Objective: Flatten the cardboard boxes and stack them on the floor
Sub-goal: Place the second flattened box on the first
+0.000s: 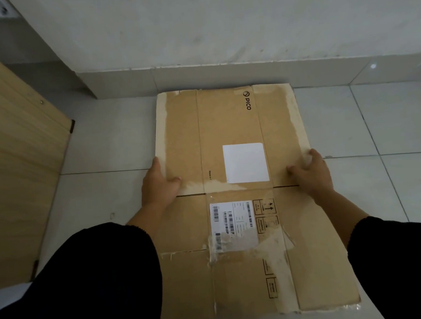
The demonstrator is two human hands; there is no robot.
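Note:
A flattened brown cardboard box (230,134) lies flat over the white floor tiles, its far edge near the wall. It bears a PICO logo, a blank white label and a barcode shipping label with torn tape. My left hand (158,181) grips its left edge, thumb on top and fingers under the edge. My right hand (311,170) grips the right edge the same way, thumb on the top face. Both forearms wear black sleeves.
A light wooden panel (22,169) stands at the left, close to the box. A grey wall (222,24) with a low skirting runs across the back. Bare floor tiles (373,126) lie on both sides of the box.

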